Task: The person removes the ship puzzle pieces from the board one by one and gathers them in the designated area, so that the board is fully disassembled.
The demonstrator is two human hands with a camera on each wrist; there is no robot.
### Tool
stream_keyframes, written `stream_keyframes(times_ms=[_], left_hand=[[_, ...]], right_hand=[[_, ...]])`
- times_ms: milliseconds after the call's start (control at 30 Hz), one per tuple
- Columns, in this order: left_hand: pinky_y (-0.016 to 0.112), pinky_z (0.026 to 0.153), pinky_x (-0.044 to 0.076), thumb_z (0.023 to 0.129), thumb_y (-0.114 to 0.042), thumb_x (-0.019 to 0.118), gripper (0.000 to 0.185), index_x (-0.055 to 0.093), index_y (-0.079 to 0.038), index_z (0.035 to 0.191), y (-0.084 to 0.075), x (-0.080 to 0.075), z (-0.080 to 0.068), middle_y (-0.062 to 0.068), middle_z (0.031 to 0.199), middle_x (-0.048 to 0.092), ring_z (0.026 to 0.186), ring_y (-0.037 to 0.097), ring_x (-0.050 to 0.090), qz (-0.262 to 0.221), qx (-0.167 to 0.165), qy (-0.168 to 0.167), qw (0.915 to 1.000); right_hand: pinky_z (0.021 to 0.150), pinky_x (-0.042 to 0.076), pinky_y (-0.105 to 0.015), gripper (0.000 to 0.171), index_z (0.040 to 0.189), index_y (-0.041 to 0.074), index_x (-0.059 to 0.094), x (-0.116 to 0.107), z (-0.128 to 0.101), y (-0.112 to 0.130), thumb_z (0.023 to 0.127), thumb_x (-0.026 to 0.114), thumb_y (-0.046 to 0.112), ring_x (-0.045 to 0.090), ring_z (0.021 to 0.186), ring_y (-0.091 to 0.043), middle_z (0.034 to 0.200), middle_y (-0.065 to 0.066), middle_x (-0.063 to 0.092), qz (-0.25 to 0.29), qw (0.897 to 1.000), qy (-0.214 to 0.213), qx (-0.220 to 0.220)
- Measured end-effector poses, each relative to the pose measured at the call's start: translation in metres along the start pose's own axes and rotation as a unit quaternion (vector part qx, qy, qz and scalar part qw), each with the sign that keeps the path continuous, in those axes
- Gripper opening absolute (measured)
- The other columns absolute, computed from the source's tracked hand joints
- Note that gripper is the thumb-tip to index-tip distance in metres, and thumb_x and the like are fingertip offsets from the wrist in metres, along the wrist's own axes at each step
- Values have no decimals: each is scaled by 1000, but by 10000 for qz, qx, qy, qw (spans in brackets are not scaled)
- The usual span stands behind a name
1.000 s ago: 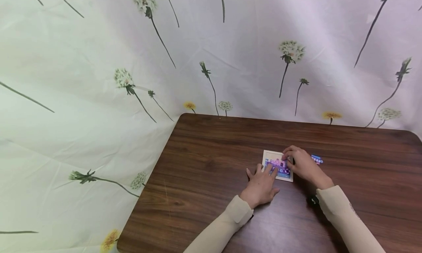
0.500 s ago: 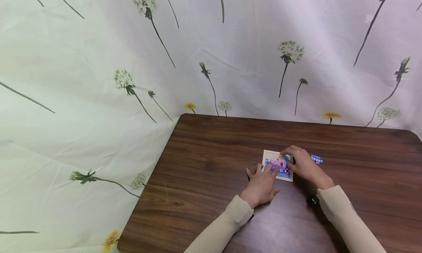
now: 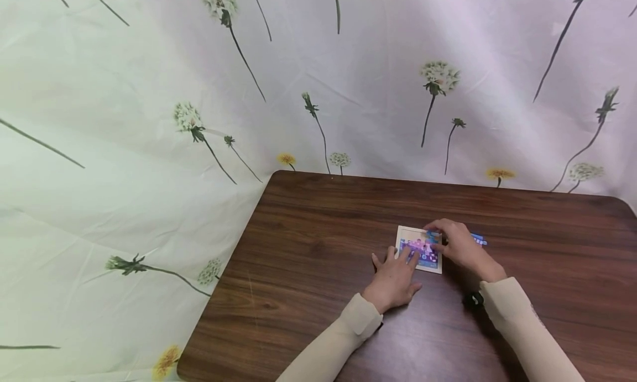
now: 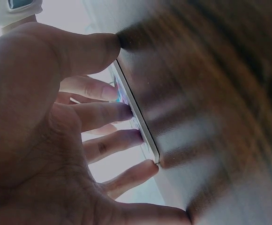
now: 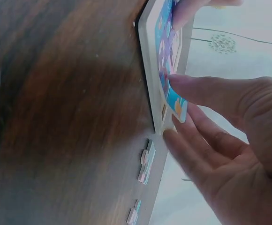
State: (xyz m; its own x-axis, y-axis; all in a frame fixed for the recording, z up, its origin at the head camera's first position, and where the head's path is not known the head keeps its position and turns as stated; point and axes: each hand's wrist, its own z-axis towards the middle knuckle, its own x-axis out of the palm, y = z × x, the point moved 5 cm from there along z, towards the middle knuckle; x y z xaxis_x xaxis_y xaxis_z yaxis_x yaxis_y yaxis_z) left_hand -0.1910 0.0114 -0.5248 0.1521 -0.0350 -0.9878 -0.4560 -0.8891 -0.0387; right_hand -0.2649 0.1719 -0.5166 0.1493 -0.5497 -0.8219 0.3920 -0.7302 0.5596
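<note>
A jigsaw puzzle [image 3: 417,246] in pink, purple and blue lies in a pale, flat puzzle tray [image 3: 433,270]. My left hand [image 3: 393,280] rests with spread fingers over the tray's lower left part; in the left wrist view several fingertips press on the puzzle, and the thumb [image 4: 91,52] touches the table by the tray's edge. At the upper right corner, my right hand [image 3: 463,248] pinches a blue puzzle piece [image 5: 177,103]. That piece is tilted, one edge raised above the tray, with the thumb on its face and other fingers behind it.
Loose puzzle pieces [image 3: 480,239] lie on the dark wooden table [image 3: 318,238] just right of the tray, partly behind the right hand. Two of them show in the right wrist view, the nearer puzzle piece [image 5: 147,161] close to the tray. A flower-patterned curtain [image 3: 368,94] hangs behind.
The blue piece has come into sight at the tray's upper right corner under my right fingers. My right hand has shifted slightly right, covering more of the loose pieces. My left hand stays put.
</note>
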Motion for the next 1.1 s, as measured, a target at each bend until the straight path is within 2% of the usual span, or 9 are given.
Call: stream_keyframes(times_ms=[233,600,767,967,1100], left_hand=[[73,103,48,99,-56,63,71,41,-28,160,-1,1,2,-6,159,44,139,28,45,123,-14,17,9999],[71,101,50,96,-61,64,71,41,-37,159,-4,-1,8,-6,160,43,139,29,44,284,-69,67,9996],[70,101,51,95,-63,65,73,41,-38,160,-7,-2,9,-7,161,42,141,28,44,295,-88,78,9995],[69,102,51,94,-66,63,75,38,-39,160,-10,0,13,-7,164,39,149,30,41,350,-167,190,9991],[69,102,51,94,-66,63,74,39,-39,160,-11,-1,13,-7,163,40,148,30,41,341,-206,206,9990]], right_hand=[[91,58,-58,38,125,-3,69,0,2,-1,88,78,-3,69,107,-43,122,-26,69,40,10000,-26,-6],[85,61,-54,37,123,-1,71,-3,3,1,87,79,-6,70,98,-35,119,-23,70,182,9998,1,-53],[80,60,-49,37,122,-1,71,-3,3,-1,86,80,-5,68,92,-30,112,-20,70,155,9998,-28,-94],[71,55,-37,30,113,-3,74,-4,4,-5,85,81,-4,65,82,-22,99,-15,71,17,9999,-85,-149],[70,57,-39,21,106,0,73,-3,4,-6,86,80,-3,68,80,-21,91,-12,74,37,9999,-12,-105]])
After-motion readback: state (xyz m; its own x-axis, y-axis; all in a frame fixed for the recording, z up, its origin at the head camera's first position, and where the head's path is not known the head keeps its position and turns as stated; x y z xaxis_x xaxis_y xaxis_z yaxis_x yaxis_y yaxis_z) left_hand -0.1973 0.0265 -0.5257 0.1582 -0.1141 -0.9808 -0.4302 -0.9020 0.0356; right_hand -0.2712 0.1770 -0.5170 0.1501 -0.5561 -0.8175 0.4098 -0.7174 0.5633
